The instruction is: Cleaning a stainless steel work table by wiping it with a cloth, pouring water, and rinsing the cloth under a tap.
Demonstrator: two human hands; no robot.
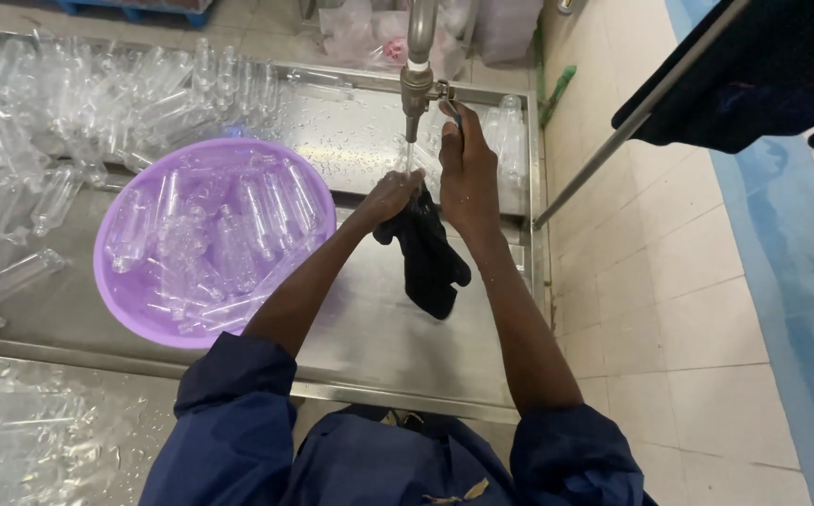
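My left hand (390,195) grips the top of a black cloth (430,258), holding it under a thin stream of water from a metal tap (417,86). The cloth hangs down dark and limp over the steel sink surface (379,323). My right hand (468,169) reaches up beside the spout, its fingers on the small tap handle (446,96). Both forearms stretch out of rolled blue sleeves.
A purple basin (126,295) filled with several clear plastic bottles sits left of the cloth. More clear bottles (70,103) are piled at the back left and front left. Tiled floor (688,309) lies to the right, with a slanted metal bar (613,141) and a dark object above.
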